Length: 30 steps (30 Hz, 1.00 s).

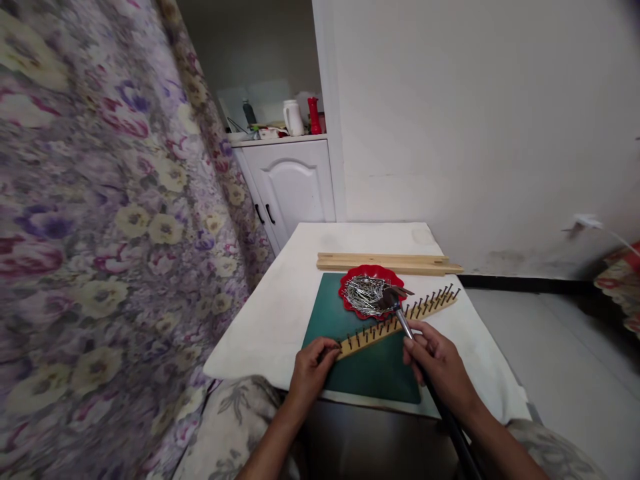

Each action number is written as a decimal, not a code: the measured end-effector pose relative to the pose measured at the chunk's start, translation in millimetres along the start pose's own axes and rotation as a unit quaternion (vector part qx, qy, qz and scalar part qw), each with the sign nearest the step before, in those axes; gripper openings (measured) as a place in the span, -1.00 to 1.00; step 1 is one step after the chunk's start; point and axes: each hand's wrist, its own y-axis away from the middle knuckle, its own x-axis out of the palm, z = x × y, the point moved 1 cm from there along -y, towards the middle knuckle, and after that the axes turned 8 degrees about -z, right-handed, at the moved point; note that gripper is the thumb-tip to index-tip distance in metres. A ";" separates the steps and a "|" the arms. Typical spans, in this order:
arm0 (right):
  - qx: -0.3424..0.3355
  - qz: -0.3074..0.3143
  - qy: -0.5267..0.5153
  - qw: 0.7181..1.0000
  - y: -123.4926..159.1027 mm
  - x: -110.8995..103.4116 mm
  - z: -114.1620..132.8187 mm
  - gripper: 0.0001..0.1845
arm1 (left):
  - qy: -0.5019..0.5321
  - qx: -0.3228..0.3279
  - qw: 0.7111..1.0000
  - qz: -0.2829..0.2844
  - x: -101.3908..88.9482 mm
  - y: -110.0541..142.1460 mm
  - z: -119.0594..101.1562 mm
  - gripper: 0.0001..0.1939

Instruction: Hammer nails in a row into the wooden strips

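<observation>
A wooden strip [395, 323] studded with a row of upright nails lies slantwise across a green cutting mat [370, 367]. My left hand [313, 370] is closed on the strip's near left end. My right hand [437, 363] is wrapped round the handle of a hammer [397, 303]. The hammer head hangs just above the strip, in front of a red dish [373, 275] heaped with loose nails.
Two longer wooden strips [385, 263] lie behind the dish on the white table [270, 320]. A flowered curtain [100, 220] hangs close on the left. A white cabinet [290, 183] with bottles stands beyond. A plain wall rises on the right.
</observation>
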 end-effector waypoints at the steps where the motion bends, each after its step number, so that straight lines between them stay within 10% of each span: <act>1: 0.002 0.002 -0.001 1.000 0.1 0.0 -0.4 -0.61 | -0.002 0.006 1.000 0.005 0.5 -0.2 0.0 -0.83; 15: 0.058 0.163 0.015 0.985 28.2 24.2 2.4 -0.63 | 0.023 0.063 0.998 0.005 7.8 1.7 2.5 -0.85; 30: 0.053 0.185 0.097 0.976 42.8 44.1 6.1 -0.62 | 0.041 0.062 0.997 -0.001 6.4 5.3 1.7 -0.89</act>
